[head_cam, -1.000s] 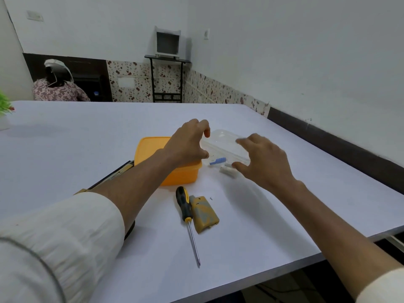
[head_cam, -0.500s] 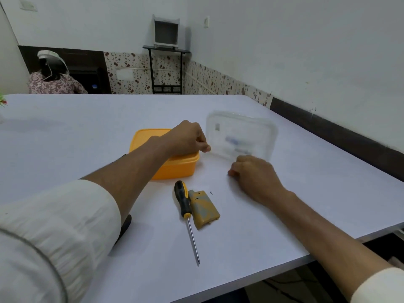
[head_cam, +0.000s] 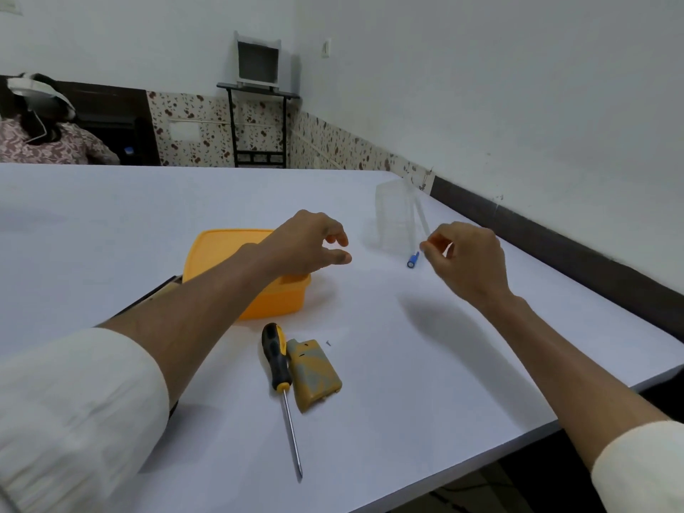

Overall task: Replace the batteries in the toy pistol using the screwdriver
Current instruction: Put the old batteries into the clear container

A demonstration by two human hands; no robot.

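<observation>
battery (head_cam: 413, 260) is lying loose mid-desk; cover (head_cam: 314, 373) and screwdriver (head_cam: 278, 364) are sitting near the front edge. i'm hovering my left hand (head_cam: 307, 242) empty, fingers apart, right hand (head_cam: 466, 257) pinching a clear lid (head_cam: 398, 212); swapping is remaining.

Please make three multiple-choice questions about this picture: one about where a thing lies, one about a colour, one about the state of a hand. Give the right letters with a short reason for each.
1. Where does the screwdriver lie?
A. Inside the orange container
B. On the table, touching or nearly touching the left side of the battery cover
C. In the right hand

2. What colour is the small battery near the right hand?
A. Blue
B. Red
C. Green

3. What is the left hand doing?
A. Gripping the screwdriver
B. Pressing flat on the table
C. Hovering with curled fingers, holding nothing

Answers:
1 B: it lies on the white table beside the battery cover.
2 A: its body is blue.
3 C: it hangs over the orange container, with nothing seen between its fingers.
</observation>
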